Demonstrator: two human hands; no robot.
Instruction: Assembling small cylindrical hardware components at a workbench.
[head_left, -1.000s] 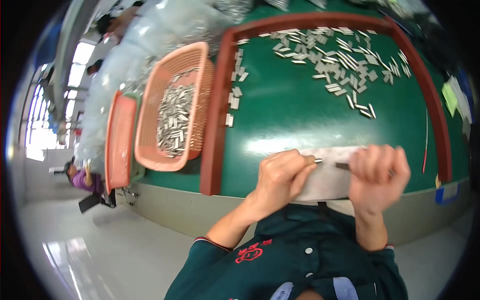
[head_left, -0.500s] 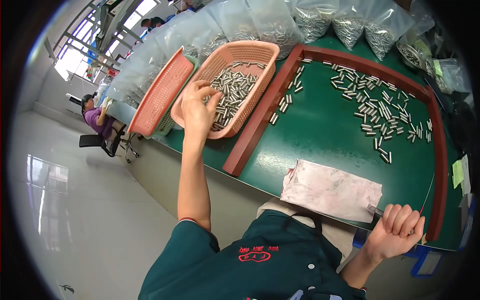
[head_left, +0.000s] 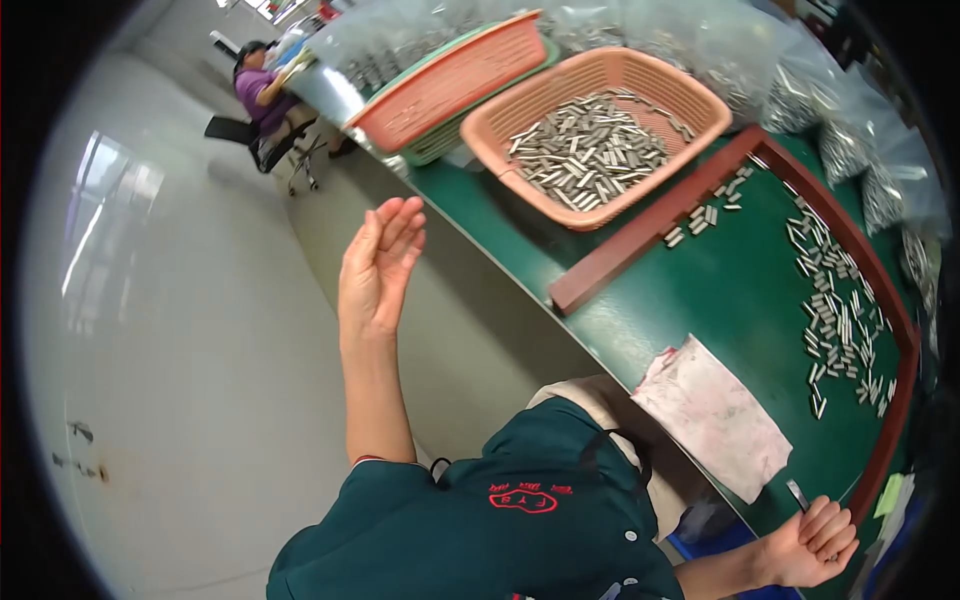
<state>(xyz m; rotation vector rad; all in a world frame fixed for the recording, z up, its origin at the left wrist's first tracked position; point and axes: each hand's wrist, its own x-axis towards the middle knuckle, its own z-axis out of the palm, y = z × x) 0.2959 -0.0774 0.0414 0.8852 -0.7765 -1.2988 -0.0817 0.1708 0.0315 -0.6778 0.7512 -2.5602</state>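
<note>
My left hand (head_left: 381, 262) is raised off the table's near edge, over the floor, palm showing. Its fingers are stretched and slightly curved, with nothing visible in them. Beyond it on the table sits a salmon-coloured plastic basket (head_left: 505, 172) holding many short metal pins (head_left: 590, 150). At the lower right, my right hand (head_left: 815, 543) is closed around a narrow flat metal tool (head_left: 797, 494); only its end sticks out, so its kind is hard to tell. Near that hand lies a stained whitish cloth (head_left: 715, 415). More loose pins (head_left: 840, 320) are scattered on the green tabletop (head_left: 690, 300).
A dark red wooden frame (head_left: 650, 235) borders the work area. Left of the basket, another salmon basket (head_left: 450, 85) leans tilted on a green one (head_left: 435, 145). Clear bags of pins (head_left: 800, 95) line the back. A person in purple (head_left: 258, 95) sits farther off.
My left hand has left the basket of pins and swung out over the floor, its fingers opening. The view has turned left. My right hand still grips the tool.
</note>
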